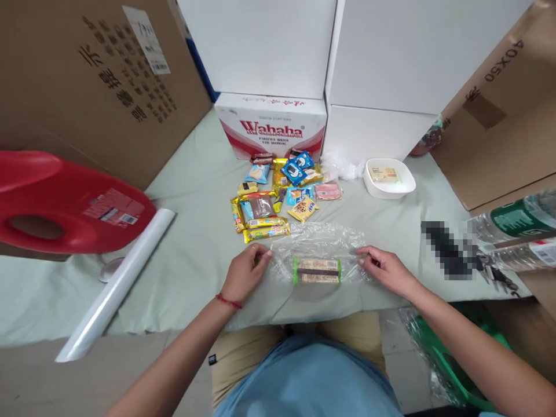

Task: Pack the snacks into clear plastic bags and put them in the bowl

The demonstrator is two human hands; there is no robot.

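A sheet of clear plastic film (324, 236) lies crinkled on the cloth in front of me. On it rests a snack bar (317, 271) in a wrapper with green ends and a dark band. My left hand (251, 267), with a red cord at its wrist, pinches the film's left edge between thumb and fingers. At the opposite edge, my right hand (384, 267) is closed on the film in a similar pinch. Just beyond the film are several small wrapped snacks, among them a yellow stick packet (266, 233) and a yellow cookie packet (303, 208).
A white roll (117, 284) lies left, beside a red plastic container (65, 202). A white dish (390, 188) holding one packet stands right of the snacks. Plastic bottles (515, 223) and keys (499, 275) lie far right. A Wahaha box (273, 127) and cardboard boxes border the table.
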